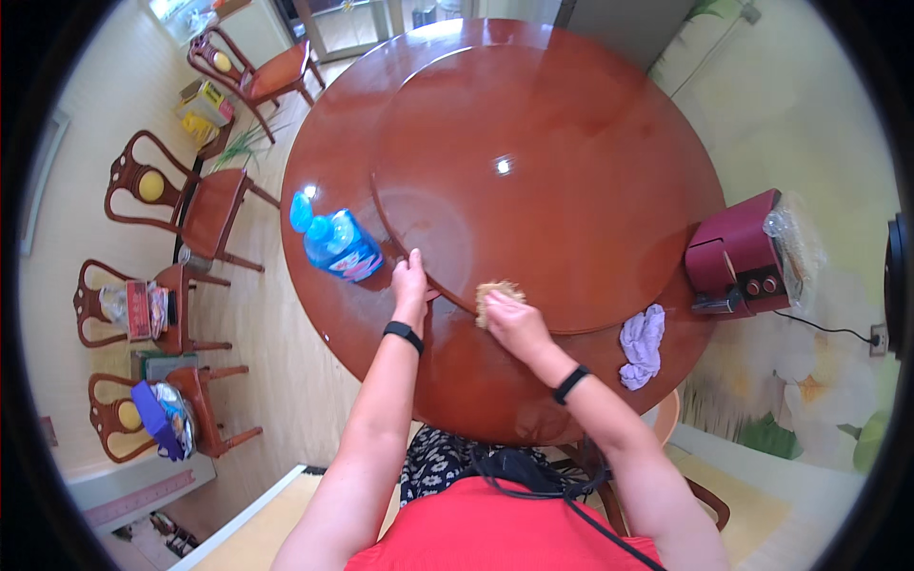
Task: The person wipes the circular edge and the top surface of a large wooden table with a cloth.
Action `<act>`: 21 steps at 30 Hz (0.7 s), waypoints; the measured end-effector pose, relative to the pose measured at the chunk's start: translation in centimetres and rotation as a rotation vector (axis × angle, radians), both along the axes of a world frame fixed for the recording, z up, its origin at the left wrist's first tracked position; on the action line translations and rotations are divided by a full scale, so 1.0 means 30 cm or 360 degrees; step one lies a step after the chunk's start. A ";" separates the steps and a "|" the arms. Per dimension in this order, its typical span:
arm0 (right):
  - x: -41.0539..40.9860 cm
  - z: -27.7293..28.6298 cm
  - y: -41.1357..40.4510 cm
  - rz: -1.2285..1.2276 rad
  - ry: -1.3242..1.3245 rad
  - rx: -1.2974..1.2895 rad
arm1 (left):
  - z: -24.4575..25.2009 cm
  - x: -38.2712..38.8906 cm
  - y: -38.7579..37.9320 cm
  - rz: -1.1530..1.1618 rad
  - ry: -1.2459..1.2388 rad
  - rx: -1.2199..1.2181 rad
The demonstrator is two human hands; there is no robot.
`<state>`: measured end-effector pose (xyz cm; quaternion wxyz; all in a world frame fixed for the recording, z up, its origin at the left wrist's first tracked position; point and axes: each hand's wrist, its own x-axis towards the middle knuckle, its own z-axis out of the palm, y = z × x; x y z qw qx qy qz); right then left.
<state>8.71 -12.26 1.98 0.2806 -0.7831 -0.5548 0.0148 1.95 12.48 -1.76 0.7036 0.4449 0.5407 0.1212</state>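
Note:
My left hand (412,285) grips the near-left rim of a round wooden turntable (557,185) that lies on a larger round wooden table (493,400). In my right hand (515,321) is a tan, rough-looking scrubbing pad (500,291), pressed at the turntable's near edge. A blue plastic pump bottle (343,246) with liquid stands on the table just left of my left hand. To the right of my right hand lies a crumpled light purple cloth (642,347), close to the turntable's rim. A dull, wet-looking patch shows on the turntable ahead of my hands.
A dark red air fryer (732,257), partly covered in clear plastic, stands at the table's right edge, its cord running to a wall socket (878,340). Several wooden chairs (214,214) line the left side, two bearing bags and boxes. A stool (668,414) is partly under the table.

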 end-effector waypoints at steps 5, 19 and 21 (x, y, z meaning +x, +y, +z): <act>0.052 0.031 -0.100 0.0036 -0.0013 -0.0063 | -0.012 0.012 0.065 0.0017 0.0048 0.0093; 0.087 0.018 -0.293 -0.0105 -0.0322 -0.0233 | 0.058 -0.072 -0.537 -0.0410 -0.0272 -0.0677; 0.043 0.001 -0.199 -0.0076 -0.0322 -0.0191 | 0.050 -0.054 -0.574 -0.0286 -0.0267 -0.0678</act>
